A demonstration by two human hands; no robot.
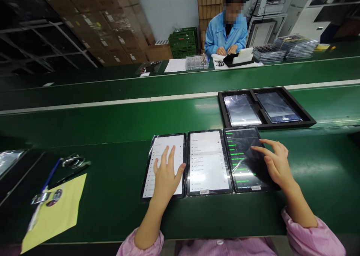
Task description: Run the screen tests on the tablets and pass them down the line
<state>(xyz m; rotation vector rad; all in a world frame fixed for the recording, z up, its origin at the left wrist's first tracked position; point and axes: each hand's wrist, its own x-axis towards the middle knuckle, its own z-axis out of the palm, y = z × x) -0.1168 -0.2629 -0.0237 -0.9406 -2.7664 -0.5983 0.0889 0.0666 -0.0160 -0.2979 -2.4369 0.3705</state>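
Note:
Three tablets lie side by side on the green workbench. My left hand (166, 173) is over the left tablet (149, 179), fingers spread on or just above its white list screen. The middle tablet (208, 175) also shows a white list, and neither hand is on it. On the right, the third tablet (242, 164) has a black screen with lines of green text. My right hand (275, 160) is at its right side, index finger stretched out over the screen, holding nothing. Whether the fingertips touch the glass I cannot tell.
A black tray (263, 126) holding two wrapped tablets sits behind the right tablet. To the left lie a yellow paper (66, 207), a blue pen (52, 173) and a coiled cable (73, 160). Across the line, a person in a blue jacket (212, 34) works near stacked clear trays (296, 45).

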